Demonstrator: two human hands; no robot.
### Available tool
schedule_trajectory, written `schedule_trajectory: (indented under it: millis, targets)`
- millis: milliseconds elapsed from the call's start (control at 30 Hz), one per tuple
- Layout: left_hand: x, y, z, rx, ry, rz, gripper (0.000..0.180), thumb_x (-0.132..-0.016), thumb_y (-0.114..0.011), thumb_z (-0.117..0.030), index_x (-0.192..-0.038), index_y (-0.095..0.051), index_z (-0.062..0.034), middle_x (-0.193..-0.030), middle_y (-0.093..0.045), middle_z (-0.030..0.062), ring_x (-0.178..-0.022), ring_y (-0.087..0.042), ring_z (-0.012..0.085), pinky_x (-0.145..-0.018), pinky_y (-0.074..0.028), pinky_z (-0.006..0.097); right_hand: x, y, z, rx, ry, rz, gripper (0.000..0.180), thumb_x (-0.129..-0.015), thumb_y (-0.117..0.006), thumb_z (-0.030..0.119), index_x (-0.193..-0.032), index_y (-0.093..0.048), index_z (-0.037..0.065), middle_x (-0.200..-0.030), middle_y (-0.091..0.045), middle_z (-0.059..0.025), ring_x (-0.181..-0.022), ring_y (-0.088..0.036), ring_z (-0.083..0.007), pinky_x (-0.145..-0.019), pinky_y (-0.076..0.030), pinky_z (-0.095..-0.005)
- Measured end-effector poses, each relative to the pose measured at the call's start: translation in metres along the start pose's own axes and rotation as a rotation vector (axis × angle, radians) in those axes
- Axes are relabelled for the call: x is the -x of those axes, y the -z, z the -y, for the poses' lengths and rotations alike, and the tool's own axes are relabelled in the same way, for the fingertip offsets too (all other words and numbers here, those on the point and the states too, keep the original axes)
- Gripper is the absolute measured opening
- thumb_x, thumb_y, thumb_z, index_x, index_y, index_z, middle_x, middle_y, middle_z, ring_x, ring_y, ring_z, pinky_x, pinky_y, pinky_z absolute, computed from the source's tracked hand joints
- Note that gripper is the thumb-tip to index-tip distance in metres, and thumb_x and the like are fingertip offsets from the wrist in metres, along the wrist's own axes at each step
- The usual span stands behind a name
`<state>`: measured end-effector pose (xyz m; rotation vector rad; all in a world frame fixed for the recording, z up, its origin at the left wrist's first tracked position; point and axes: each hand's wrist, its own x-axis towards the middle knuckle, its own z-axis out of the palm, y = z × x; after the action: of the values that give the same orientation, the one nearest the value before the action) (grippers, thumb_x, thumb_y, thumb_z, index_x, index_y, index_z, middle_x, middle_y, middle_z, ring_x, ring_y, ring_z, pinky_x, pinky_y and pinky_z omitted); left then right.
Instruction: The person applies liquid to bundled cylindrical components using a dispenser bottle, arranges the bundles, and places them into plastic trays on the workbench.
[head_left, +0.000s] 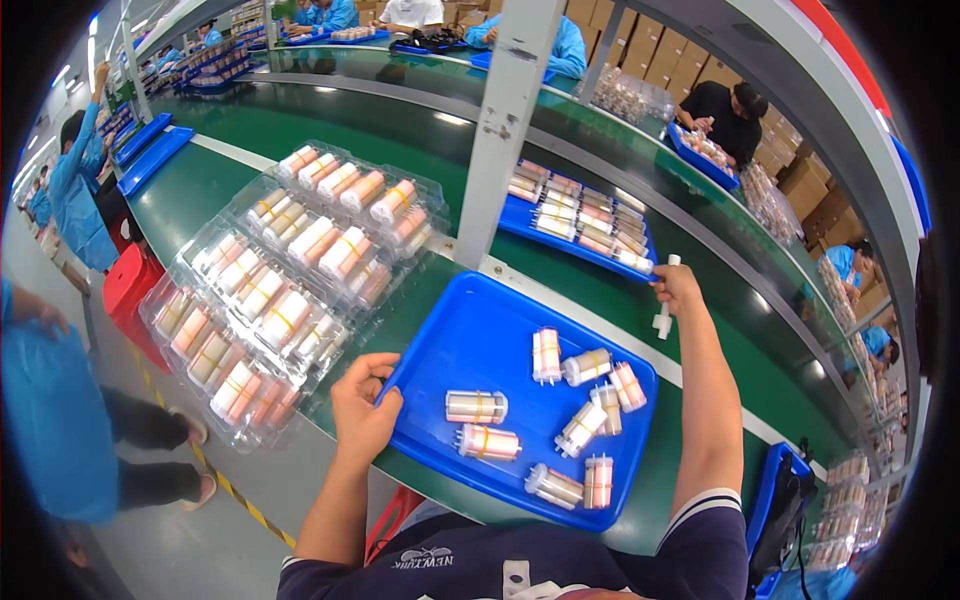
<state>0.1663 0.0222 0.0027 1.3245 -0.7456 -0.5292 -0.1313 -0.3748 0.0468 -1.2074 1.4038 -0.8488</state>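
Observation:
My left hand [360,408] is closed on the left rim of a blue plastic tray [455,340], thumb inside the edge. Several clear-capped cylinders [582,428], pink-and-white or greyish with yellow bands, lie scattered in that tray. My right hand [680,286] is stretched out beyond the tray's far right corner. It grips a slim white plastic piece [663,322] with a crosswise lower end; the fingers partly hide it. Just left of that hand, a second blue tray [520,222] holds rows of similar cylinders [590,215].
Clear blister packs [250,350] full of banded cylinders cover the green bench at left. A grey metal post [500,130] rises behind the near tray. Co-workers sit across the line, one in black [735,110]. A red stool [130,290] stands at left.

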Motion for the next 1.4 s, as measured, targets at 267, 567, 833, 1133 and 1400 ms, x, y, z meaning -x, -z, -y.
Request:
schedule_trajectory:
  millis: [267,567,833,1133,1400]
  targets:
    - [0.014,0.016,0.0,-0.185,-0.033,-0.059,0.035,-0.07,-0.05,0.014,-0.1,-0.062,0.0026,-0.086,-0.061,0.0057,-0.055,-0.049,0.0014,-0.049,-0.035,0.016,0.118,0.126,-0.078,-0.061,0.024,-0.12,0.01,-0.086,-0.057,0.007,-0.081,-0.054,-0.001,-0.062,-0.051,-0.0053,-0.044,-0.04,-0.0058,-0.033,-0.023,-0.0194]
    - [0.023,0.029,-0.021,-0.875,-0.388,-0.142,0.033,-0.072,-0.054,0.006,-0.102,-0.062,-0.0027,-0.098,-0.058,0.0108,-0.085,-0.057,0.0204,-0.075,-0.044,0.029,0.238,0.163,-0.118,-0.268,-0.054,-0.119,0.011,-0.085,-0.058,0.005,-0.093,-0.053,-0.001,-0.065,-0.056,-0.0065,-0.043,-0.04,-0.0035,-0.032,-0.024,-0.0159]
    - [0.039,-0.083,-0.084,-0.738,-0.645,0.525,0.038,-0.071,-0.069,-0.006,-0.108,-0.059,-0.0037,-0.111,-0.054,0.0132,-0.101,-0.055,0.0302,-0.082,-0.046,0.036,0.246,0.167,-0.138,-0.241,-0.048,-0.032,0.021,-0.079,-0.053,0.002,-0.097,-0.043,0.002,-0.065,-0.057,-0.0128,-0.036,-0.038,-0.0068,-0.029,-0.024,-0.0189]
    - [0.02,-0.149,-0.046,-1.13,-0.649,1.022,0.057,-0.069,-0.072,-0.015,-0.121,-0.049,-0.0098,-0.111,-0.044,0.0211,-0.076,-0.063,0.0354,-0.058,-0.053,0.042,0.256,0.19,-0.145,-0.139,-0.042,-0.09,0.02,-0.077,-0.051,0.003,-0.096,-0.045,0.003,-0.06,-0.057,-0.0113,-0.035,-0.04,-0.0065,-0.03,-0.026,-0.02]
    - [0.007,-0.162,-0.046,-1.148,-0.854,0.932,0.036,-0.072,-0.07,-0.015,-0.104,-0.056,-0.0056,-0.097,-0.052,0.0143,-0.081,-0.062,0.0309,-0.061,-0.051,0.039,0.258,0.188,-0.138,-0.088,-0.045,-0.085,0.023,-0.077,-0.053,0.002,-0.099,-0.045,0.001,-0.06,-0.057,-0.0096,-0.037,-0.044,-0.0068,-0.031,-0.028,-0.0203]
